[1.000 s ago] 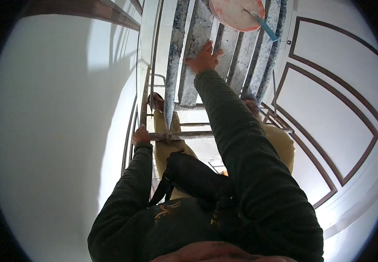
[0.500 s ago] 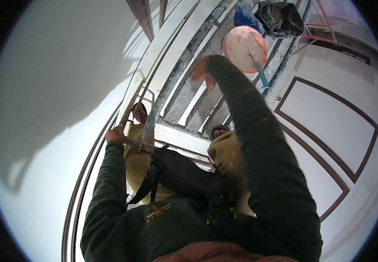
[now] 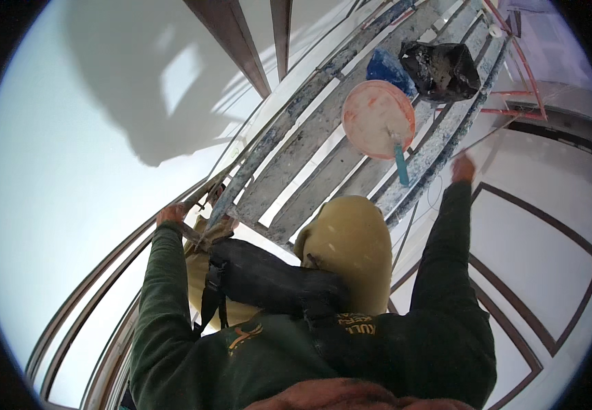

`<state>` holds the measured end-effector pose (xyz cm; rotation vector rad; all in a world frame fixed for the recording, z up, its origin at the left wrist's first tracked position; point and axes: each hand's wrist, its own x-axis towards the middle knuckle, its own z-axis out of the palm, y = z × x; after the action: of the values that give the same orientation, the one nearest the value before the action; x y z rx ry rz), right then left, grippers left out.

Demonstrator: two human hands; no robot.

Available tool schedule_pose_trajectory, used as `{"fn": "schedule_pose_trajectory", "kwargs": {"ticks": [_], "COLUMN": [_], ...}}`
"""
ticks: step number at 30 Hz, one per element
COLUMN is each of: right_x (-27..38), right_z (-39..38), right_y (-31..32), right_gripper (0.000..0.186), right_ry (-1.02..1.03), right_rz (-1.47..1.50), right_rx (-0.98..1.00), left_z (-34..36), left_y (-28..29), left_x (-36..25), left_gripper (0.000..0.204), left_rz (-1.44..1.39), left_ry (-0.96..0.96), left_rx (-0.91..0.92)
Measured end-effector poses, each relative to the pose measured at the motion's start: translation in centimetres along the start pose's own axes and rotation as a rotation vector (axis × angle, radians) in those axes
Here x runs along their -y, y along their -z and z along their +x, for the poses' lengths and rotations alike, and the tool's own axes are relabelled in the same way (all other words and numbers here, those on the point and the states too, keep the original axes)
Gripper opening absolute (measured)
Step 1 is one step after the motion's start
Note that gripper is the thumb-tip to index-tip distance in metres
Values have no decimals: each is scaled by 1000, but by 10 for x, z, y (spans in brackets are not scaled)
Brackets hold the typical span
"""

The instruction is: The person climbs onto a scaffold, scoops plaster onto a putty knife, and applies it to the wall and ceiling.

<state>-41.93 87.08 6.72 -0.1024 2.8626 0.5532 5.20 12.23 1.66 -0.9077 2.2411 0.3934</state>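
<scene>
My left hand is closed around a stained bar of the frame at the left, beside the wall. Out to the right, my right hand is curled at the lower end of a thin slanting bar; its fingers are partly hidden. Between my hands, a round reddish tub holds pale paste and sits on the platform slats. A tool with a teal handle rests in the tub, its handle over the rim. My bent knee rises just before the platform's near end.
Beyond the tub lie a crumpled black bag and a blue bag. Gaps run between the spattered slats. Red frame bars stand at the far right. Brown-trimmed white panels line the right side. A black pouch hangs at my waist.
My right hand has swung from over the slats out to the right and closed by the thin bar. My knee has risen, and the platform fills more of the view. My left hand keeps its hold.
</scene>
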Motion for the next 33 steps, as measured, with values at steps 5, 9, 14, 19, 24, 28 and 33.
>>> {"fn": "schedule_pose_trajectory", "kwargs": {"ticks": [5,9,14,19,24,28,33], "right_x": [56,119,103,123,140,134,146], "right_z": [-35,-40,-39,-45,-39,-28,-18], "right_y": [-144,-120,-131,-108,-97,-154,-139], "right_gripper": [122,144,141,138,136,133,132], "right_ry": [-502,-774,-817,-812,-844,-909,-886], "right_rz": [1078,952,751,745,785,629,706], "right_rx": [104,291,302,337,357,281,402], "left_z": [-27,-78,-96,-135,-188,-204,-239], "left_y": [24,110,226,296,301,277,257], "left_x": [-51,-102,-200,-260,-281,-279,-253], "left_gripper": [39,31,23,13,14,15,17], "left_rz": [-329,-399,-562,-352,-170,-155,-199], "left_ry": [-126,-319,-412,-607,-558,-534,-457], "left_rx": [-318,-754,-690,-740,-587,-487,-519]}}
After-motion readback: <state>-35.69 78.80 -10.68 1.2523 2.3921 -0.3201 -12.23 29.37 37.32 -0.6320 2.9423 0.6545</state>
